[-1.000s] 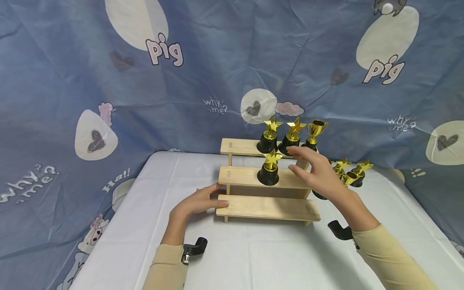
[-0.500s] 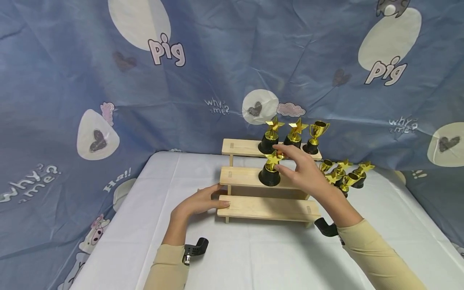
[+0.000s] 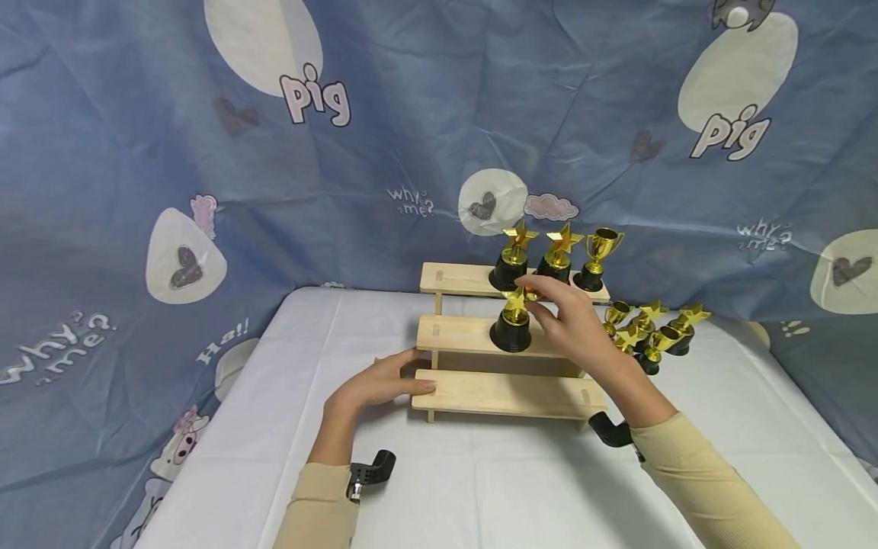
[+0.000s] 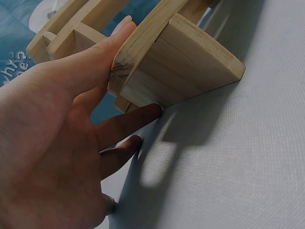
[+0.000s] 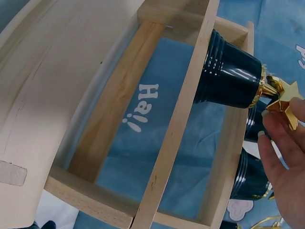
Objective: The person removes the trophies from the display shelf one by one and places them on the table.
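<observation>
The left hand (image 3: 376, 381) grips the left end of the three-tier wooden stand (image 3: 507, 393), thumb on the bottom shelf. On the middle shelf, a black-based gold star trophy (image 3: 511, 335) stands upright, its star pinched by the right hand's (image 3: 576, 320) fingertips. Behind, the top shelf bears two star trophies (image 3: 510, 271), then a gold cup trophy (image 3: 604, 244). Farther right, more trophies (image 3: 658, 341) cluster on the white tablecloth (image 3: 741, 442).
</observation>
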Demonstrator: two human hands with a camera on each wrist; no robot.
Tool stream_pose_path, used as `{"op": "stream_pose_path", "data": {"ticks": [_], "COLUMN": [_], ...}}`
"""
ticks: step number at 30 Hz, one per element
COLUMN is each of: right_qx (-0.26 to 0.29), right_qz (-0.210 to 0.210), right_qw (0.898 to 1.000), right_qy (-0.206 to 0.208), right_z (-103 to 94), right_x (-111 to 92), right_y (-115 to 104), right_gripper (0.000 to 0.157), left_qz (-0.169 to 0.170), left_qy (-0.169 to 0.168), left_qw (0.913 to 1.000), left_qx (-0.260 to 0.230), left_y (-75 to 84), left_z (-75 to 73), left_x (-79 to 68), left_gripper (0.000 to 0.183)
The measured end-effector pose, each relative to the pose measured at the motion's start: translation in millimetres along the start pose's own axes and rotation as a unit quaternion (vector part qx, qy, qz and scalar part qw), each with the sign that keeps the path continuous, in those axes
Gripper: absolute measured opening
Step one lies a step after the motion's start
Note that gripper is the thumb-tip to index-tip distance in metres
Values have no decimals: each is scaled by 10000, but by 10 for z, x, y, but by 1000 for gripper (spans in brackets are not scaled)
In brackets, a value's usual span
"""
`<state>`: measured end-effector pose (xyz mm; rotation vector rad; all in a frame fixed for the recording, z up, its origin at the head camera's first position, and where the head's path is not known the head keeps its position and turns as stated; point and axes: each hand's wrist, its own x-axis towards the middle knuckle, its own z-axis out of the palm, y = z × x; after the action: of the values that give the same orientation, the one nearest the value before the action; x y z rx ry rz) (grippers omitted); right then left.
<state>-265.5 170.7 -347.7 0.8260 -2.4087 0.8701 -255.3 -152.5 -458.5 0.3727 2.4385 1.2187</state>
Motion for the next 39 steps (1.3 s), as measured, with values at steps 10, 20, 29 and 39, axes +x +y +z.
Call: {"op": "stream_pose_path", "data": {"ticks": [10,20,29,39], "right_qx": [194,158,336,98], "right_qz": [122,289,320,436], "right_qw": [9997,9991,9980,9970], "right_qy": [91,250,434,634], "right_z": [-14,-83,-199,-353], "right_x": [-6,-68,-104,-201], "right_y": [-18,21,77,195], "right_gripper": [35,34,36,37], "left_qz": [38,38,99,166], "left_qy": [-16,-19,-50,-58], "left_qw": [10000,10000,9999,9998], "left_qx": [13,43,-12,37], "left_y": [-4,4,3,-11], "left_z": [1,10,2,7], "left_x": [-2,-5,-4,22], "left_gripper": [86,86,84,82]}}
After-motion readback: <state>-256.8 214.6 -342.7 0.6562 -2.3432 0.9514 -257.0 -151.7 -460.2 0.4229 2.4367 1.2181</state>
